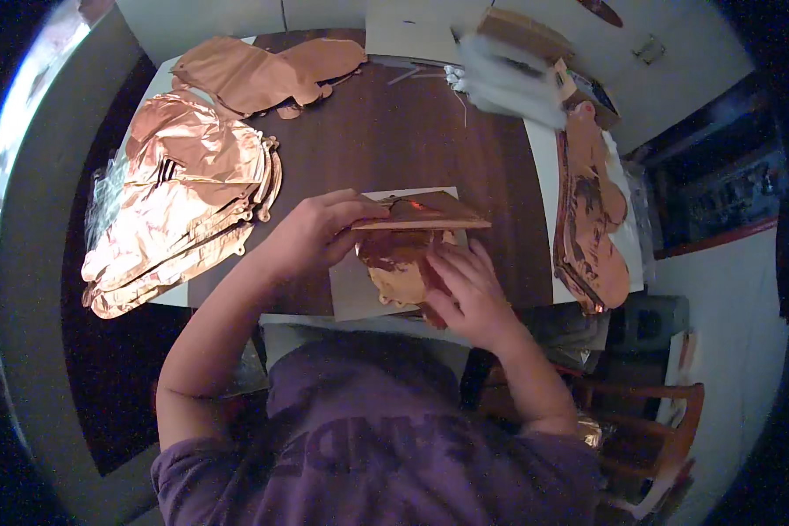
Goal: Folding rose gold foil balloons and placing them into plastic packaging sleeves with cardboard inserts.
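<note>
A thin brown board (pixel 447 219) is tilted up in front of me above the table, a small red-orange mark or glow on its upper face. Its left end is in my left hand (pixel 320 226), the fingers curled over the edge. Below the board hangs a shiny copper-coloured foil balloon (pixel 399 282), flat and partly folded. My right hand (pixel 472 291) is closed around the foil's right side, its fingertips close under the board. A pale sheet (pixel 355 294) lies beneath on the table. The board hides part of the foil and of my fingers.
Stacked flat copper foil balloons lie on the left (pixel 193 175), more foil shapes (pixel 263 74) at the back left, another stack (pixel 592 219) on the right. At the back right are a blurred whitish object (pixel 508 79) and small white pieces (pixel 454 79). A wooden chair (pixel 684 421) stands right.
</note>
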A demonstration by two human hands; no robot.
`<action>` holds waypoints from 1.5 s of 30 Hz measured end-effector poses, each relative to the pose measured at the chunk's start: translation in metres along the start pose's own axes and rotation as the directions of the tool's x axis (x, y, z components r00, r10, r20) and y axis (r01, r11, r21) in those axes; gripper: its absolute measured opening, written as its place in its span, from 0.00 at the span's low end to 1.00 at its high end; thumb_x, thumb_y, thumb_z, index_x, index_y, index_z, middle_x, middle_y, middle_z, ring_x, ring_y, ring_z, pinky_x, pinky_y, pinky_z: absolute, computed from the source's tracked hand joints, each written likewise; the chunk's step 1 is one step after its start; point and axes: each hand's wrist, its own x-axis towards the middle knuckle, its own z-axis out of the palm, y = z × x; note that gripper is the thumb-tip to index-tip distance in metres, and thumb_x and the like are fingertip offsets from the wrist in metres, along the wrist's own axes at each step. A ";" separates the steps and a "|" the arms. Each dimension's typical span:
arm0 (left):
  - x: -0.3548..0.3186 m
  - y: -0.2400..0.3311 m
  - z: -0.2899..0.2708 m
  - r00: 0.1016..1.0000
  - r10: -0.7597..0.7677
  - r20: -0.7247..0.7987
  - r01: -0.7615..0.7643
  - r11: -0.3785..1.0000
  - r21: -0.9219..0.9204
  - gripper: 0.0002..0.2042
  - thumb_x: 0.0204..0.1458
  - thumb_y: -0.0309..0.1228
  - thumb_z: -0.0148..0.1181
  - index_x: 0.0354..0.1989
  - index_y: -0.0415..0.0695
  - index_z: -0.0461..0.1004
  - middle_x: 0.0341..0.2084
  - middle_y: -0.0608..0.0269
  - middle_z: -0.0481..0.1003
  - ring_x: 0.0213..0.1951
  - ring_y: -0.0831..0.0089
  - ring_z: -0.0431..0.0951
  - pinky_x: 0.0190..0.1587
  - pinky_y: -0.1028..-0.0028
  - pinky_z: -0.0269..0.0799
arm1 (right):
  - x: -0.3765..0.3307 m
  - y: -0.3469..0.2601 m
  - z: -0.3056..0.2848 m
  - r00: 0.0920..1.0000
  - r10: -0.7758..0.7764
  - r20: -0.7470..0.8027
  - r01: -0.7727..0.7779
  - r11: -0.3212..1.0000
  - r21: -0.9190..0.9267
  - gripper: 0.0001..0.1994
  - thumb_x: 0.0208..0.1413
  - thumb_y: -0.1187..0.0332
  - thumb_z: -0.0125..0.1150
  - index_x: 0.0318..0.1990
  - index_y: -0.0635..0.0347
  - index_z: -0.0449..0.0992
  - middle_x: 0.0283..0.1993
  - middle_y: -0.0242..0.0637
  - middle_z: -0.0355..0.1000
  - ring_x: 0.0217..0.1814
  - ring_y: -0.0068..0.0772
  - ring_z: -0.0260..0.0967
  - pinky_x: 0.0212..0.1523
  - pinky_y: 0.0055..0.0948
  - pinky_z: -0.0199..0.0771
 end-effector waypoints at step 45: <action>-0.016 -0.004 0.057 0.993 -0.068 0.097 0.004 0.836 0.549 0.45 0.50 0.63 0.50 0.64 0.33 0.57 0.65 0.40 0.55 0.69 0.45 0.50 0.69 0.52 0.44 | 0.056 0.025 0.022 0.978 0.154 0.144 -0.125 0.974 -0.191 0.35 0.61 0.51 0.49 0.67 0.67 0.53 0.73 0.51 0.46 0.76 0.54 0.40 0.71 0.56 0.37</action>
